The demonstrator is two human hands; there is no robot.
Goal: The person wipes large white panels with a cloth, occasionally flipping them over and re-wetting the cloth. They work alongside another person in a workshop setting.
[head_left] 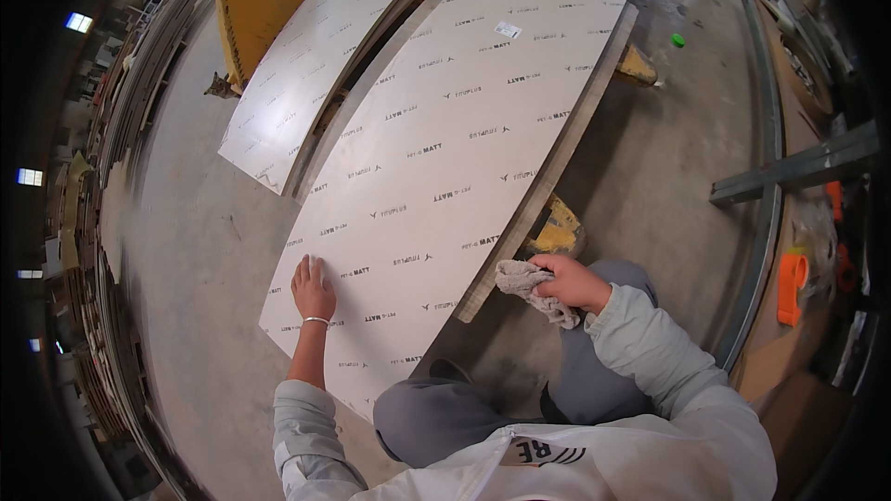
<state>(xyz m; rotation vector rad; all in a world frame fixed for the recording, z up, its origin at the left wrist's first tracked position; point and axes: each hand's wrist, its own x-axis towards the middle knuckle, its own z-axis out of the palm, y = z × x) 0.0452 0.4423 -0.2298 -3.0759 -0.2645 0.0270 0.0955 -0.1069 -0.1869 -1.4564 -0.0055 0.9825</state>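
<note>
You are crouching at the near end of a large white film-covered panel (445,158), which is resting on yellow supports (557,234) above the concrete floor (186,250).

Your left hand (312,289) is lying flat on the panel face, its fingers (304,267) spread open and pointing away from you, holding nothing.

Your right hand (573,280) is closed around a crumpled grey rag (524,280), which is hanging just beyond the fingertips, against the panel's near right edge.

Risks, in my judgement:
- Weight under the open fingers is falling close to the unsupported corner, so the panel could tip or slide off its supports.
- The bare edge beside the gripping fingers could cut your knuckles.
- Grit in the rag could score the film.
</note>
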